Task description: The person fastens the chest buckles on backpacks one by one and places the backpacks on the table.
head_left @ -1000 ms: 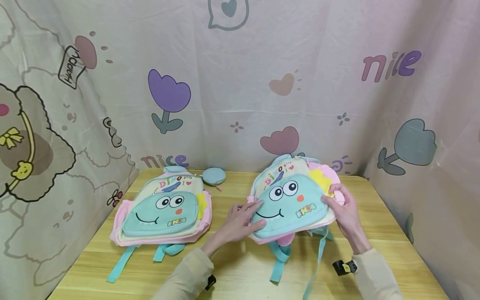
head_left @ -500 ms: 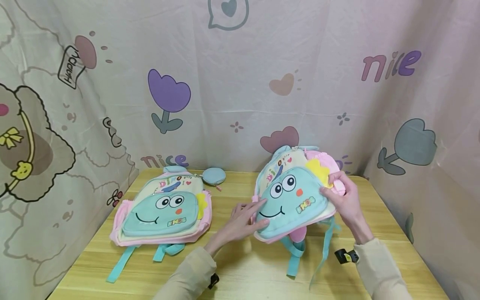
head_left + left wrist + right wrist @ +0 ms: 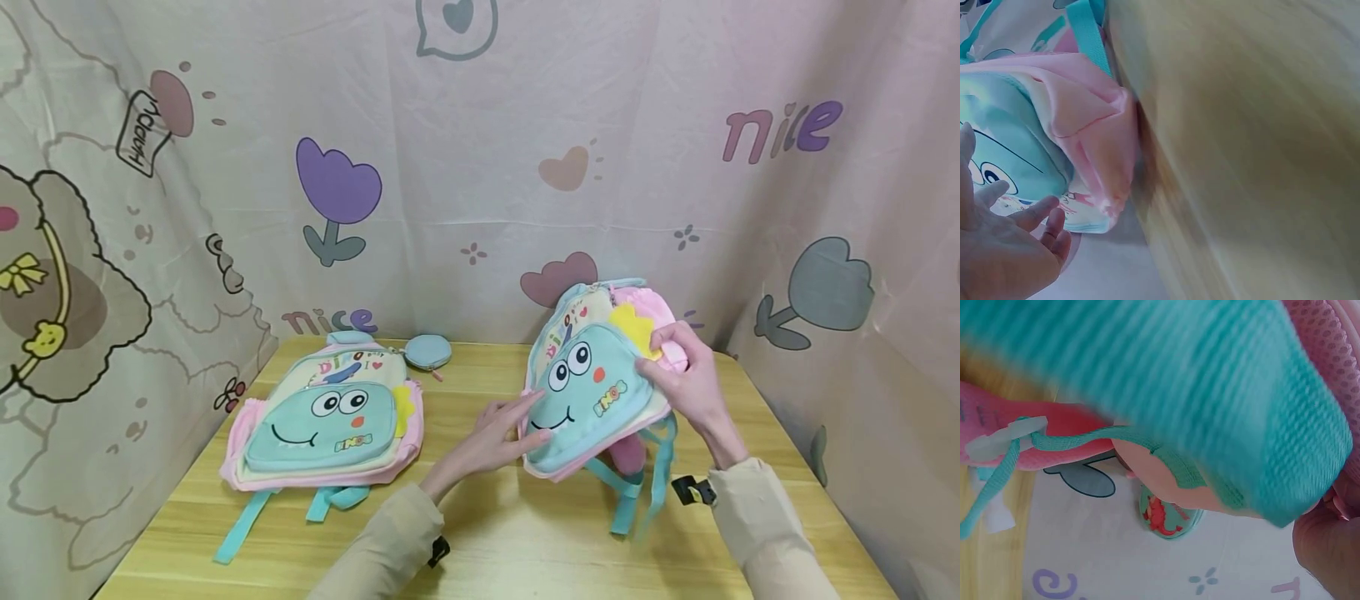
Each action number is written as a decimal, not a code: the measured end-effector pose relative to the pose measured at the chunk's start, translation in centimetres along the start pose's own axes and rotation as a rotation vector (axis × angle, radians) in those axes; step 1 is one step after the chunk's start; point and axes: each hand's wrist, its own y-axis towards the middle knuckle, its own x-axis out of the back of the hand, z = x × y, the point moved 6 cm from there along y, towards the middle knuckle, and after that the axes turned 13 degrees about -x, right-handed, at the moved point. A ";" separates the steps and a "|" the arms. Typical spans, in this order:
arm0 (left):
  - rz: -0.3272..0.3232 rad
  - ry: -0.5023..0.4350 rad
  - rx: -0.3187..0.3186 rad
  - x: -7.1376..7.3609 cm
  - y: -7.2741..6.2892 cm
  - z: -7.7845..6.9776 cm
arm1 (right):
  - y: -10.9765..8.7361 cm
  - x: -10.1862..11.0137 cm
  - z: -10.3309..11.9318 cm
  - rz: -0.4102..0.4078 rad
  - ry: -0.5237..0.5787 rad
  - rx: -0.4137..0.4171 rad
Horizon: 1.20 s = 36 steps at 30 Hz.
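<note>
The right hand (image 3: 693, 379) pinches the pink side of a bag (image 3: 592, 408), tilted over the counter (image 3: 517, 542); the left hand (image 3: 491, 437), fingers loosely extended, touches its front, a second bag (image 3: 322, 429) lying to the left

Wide teal strap (image 3: 1172, 381) across top, near edge blurred. Pink mesh of bag (image 3: 1330, 344) upper right. Right hand (image 3: 1329, 553) at right edge, partly cut off, gripping bag. Left: pink strap (image 3: 1079, 447), pale buckle (image 3: 1007, 436), teal webbing (image 3: 1085, 439) through it. Below centre: round teal pouch (image 3: 1179, 525), red figure; printed cloth (image 3: 1129, 562) beyond.
</note>
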 end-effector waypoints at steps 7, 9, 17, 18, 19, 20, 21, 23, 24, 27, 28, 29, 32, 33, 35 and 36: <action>-0.020 -0.062 -0.080 0.6 1.4 -1.1 | 0.1 -0.6 1.2 0.001 -0.060 0.023; -0.034 -0.093 -0.103 1.0 1.7 -1.4 | 0.3 -0.6 1.8 -0.022 -0.092 0.046; -0.061 -0.231 -0.128 2.6 3.0 -2.7 | 1.0 -0.2 4.1 -0.054 -0.202 0.081; -0.060 -0.248 -0.125 2.7 3.1 -2.9 | 1.1 -0.2 4.3 -0.050 -0.219 0.079; -0.058 -0.261 -0.122 2.8 3.2 -3.0 | 1.2 -0.3 4.5 -0.044 -0.236 0.075; -0.057 -0.275 -0.117 2.9 3.3 -3.1 | 1.3 -0.4 4.6 -0.036 -0.254 0.071; -0.056 -0.284 -0.109 3.0 3.4 -3.2 | 1.4 -0.5 4.7 -0.023 -0.267 0.067; -0.053 -0.304 -0.092 3.1 3.6 -3.3 | 1.5 -1.0 4.7 0.005 -0.287 0.058; -0.051 -0.313 -0.082 3.2 3.6 -3.4 | 1.5 -1.3 4.7 0.017 -0.296 0.057; -0.048 -0.350 -0.063 3.3 3.8 -3.5 | 1.5 -2.2 4.7 0.038 -0.326 0.069; -0.047 -0.363 -0.059 3.4 3.8 -3.6 | 1.5 -2.4 4.6 0.039 -0.336 0.072; -0.047 -0.377 -0.056 3.4 3.9 -3.6 | 1.5 -2.6 4.6 0.039 -0.344 0.076; -0.046 -0.432 -0.074 3.5 4.1 -3.6 | 1.5 -3.2 4.4 0.044 -0.355 0.077; -0.048 -0.446 -0.079 3.6 4.1 -3.7 | 1.5 -3.4 4.4 0.050 -0.354 0.074; -0.048 -0.465 -0.078 3.7 4.1 -3.7 | 1.5 -3.8 4.3 0.061 -0.348 0.071; -0.049 -0.468 -0.076 3.7 4.1 -3.7 | 1.6 -4.0 4.2 0.064 -0.347 0.069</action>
